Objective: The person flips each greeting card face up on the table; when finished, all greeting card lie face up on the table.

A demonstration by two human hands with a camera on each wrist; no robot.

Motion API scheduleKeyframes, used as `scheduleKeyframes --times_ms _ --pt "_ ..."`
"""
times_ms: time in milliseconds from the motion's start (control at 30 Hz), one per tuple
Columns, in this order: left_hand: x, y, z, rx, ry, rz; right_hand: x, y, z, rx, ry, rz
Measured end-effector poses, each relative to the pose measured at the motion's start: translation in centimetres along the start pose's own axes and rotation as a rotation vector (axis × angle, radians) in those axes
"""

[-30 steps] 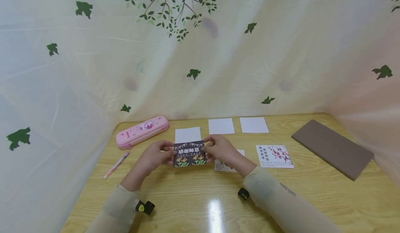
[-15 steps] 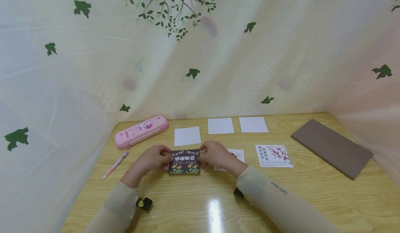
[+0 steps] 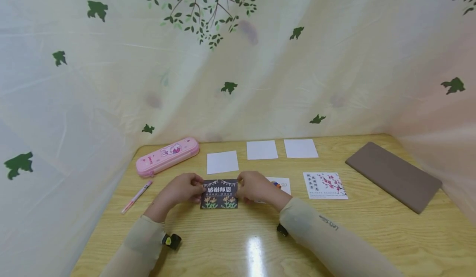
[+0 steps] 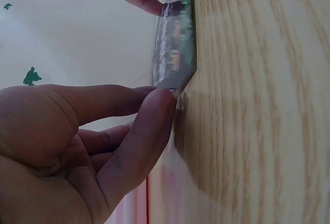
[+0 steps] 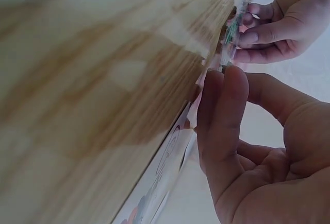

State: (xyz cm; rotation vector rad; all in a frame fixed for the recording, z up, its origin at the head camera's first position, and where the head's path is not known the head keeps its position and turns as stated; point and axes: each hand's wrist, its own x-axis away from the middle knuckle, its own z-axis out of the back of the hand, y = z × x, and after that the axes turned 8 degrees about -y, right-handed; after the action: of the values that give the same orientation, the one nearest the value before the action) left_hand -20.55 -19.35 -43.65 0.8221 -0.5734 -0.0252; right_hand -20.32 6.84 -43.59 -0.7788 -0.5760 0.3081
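Note:
A dark greeting card (image 3: 219,194) with white lettering, bunting and orange flowers lies low at the table's middle. Its left edge is pinched between thumb and fingers of my left hand (image 3: 181,189). My right hand (image 3: 255,187) pinches the opposite edge. In the left wrist view the card (image 4: 175,54) is seen nearly edge-on, close to the wood, its end held by the left hand (image 4: 93,141). The right wrist view has the right hand (image 5: 258,147) at the card's near end. Partly hidden by the right hand is a white card with a drawing (image 3: 284,185).
Three blank white cards (image 3: 222,162) lie in a row at the back. A blossom card (image 3: 326,185) lies to the right, then a brown flat rectangular object (image 3: 394,177). On the left are a pink pencil case (image 3: 168,156) and a pink pen (image 3: 136,197). A printed curtain (image 3: 267,83) encloses the table.
Both hands have brought the dark card down and slightly left, away from the blank card behind it. Over the last half second it has barely shifted.

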Motion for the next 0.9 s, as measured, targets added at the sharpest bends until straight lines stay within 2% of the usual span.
scheduleKeyframes --times_ms 700,900 --pt "0.41 0.46 0.16 -0.018 0.015 -0.004 0.33 -0.50 0.02 0.032 0.005 -0.011" --pt "0.53 0.83 0.24 -0.059 0.023 -0.013 0.57 -0.49 0.07 0.021 0.011 0.002"
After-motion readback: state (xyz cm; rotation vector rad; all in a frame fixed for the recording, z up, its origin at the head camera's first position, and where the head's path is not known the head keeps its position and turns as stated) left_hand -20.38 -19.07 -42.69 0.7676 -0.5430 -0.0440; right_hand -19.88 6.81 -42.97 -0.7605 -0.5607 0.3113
